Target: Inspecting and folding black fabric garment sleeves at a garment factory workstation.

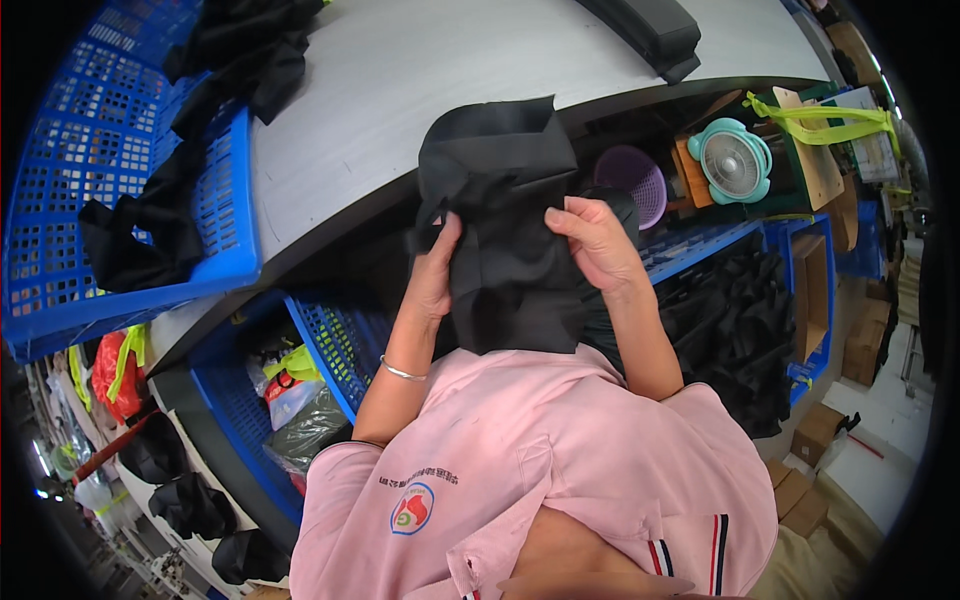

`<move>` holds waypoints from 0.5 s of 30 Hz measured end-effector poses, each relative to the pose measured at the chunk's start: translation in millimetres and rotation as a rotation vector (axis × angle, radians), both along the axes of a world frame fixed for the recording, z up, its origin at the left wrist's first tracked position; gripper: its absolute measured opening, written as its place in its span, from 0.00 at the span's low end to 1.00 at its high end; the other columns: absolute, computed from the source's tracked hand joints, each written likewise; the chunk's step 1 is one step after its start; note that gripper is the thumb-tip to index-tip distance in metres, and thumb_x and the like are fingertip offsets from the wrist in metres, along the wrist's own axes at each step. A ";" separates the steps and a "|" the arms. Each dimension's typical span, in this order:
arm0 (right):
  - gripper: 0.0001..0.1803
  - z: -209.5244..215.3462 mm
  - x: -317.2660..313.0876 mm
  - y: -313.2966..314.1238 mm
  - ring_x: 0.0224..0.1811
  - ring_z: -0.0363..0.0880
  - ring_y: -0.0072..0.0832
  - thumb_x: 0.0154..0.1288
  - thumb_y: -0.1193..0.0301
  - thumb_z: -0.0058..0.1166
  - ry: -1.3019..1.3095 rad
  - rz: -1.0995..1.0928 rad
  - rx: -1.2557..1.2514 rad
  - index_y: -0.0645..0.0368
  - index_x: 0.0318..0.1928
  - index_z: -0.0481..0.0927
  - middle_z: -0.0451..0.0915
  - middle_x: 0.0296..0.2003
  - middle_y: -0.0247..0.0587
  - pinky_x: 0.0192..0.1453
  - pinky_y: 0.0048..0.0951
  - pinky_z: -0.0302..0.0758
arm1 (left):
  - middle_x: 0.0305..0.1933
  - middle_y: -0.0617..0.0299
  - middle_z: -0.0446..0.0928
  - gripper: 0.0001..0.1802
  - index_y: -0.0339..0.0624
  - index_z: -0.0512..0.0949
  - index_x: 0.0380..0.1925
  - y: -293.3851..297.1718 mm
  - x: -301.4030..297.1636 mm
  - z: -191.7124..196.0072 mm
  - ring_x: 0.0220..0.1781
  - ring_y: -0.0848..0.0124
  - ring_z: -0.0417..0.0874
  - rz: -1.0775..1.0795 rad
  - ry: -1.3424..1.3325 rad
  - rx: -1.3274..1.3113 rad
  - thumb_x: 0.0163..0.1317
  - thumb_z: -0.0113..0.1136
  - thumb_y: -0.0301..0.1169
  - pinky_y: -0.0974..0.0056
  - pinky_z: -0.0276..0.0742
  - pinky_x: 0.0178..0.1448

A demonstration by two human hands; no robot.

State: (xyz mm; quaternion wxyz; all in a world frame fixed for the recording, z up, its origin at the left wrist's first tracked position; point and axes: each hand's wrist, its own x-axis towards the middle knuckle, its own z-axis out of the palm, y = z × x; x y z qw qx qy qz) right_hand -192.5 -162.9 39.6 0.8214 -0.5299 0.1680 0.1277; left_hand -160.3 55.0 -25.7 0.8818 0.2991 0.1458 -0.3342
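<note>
Between my hands a black sewn fabric piece (515, 245) hangs in front of my chest, its folded upper part bulging over the table's near edge. The fingers of my left hand (435, 268) are closed on its left side, with the thumb on the front face and the other fingers mostly hidden behind. My right hand (600, 245) pinches the right edge between thumb and fingers. Seams and creases run across the cloth. What lies behind it is hidden.
A grey-white table (370, 95) bears a black padded piece (655, 35). A blue crate (225, 235) with black fabric stands at the left. Below are another blue crate (235, 400) with plastic bags and a pile of black pieces (735, 330). A turquoise fan (730, 160) stands at the right.
</note>
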 end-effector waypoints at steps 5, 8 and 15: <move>0.09 -6.0 -3.5 16.3 0.28 0.78 0.14 0.62 0.70 0.68 0.027 -0.133 0.109 0.56 0.31 0.79 0.82 0.28 0.28 0.30 0.18 0.73 | 0.58 0.58 0.79 0.20 0.36 0.74 0.60 -5.2 5.1 4.3 0.57 0.66 0.81 0.126 -0.190 0.115 0.73 0.57 0.34 0.61 0.79 0.63; 0.13 -2.1 -7.7 11.1 0.36 0.78 0.16 0.64 0.67 0.68 -0.082 -0.162 -0.283 0.62 0.43 0.82 0.82 0.34 0.31 0.43 0.19 0.76 | 0.57 0.58 0.80 0.17 0.35 0.75 0.58 -5.0 5.2 12.9 0.55 0.67 0.83 0.154 -0.162 0.064 0.73 0.57 0.31 0.60 0.79 0.62; 0.15 -14.4 -13.9 -5.3 0.33 0.74 0.11 0.71 0.60 0.59 -0.063 -0.062 -0.334 0.61 0.44 0.84 0.80 0.32 0.24 0.38 0.16 0.72 | 0.56 0.54 0.81 0.17 0.35 0.75 0.58 5.7 1.8 -11.4 0.59 0.61 0.83 -0.043 0.079 -0.342 0.74 0.54 0.32 0.56 0.77 0.67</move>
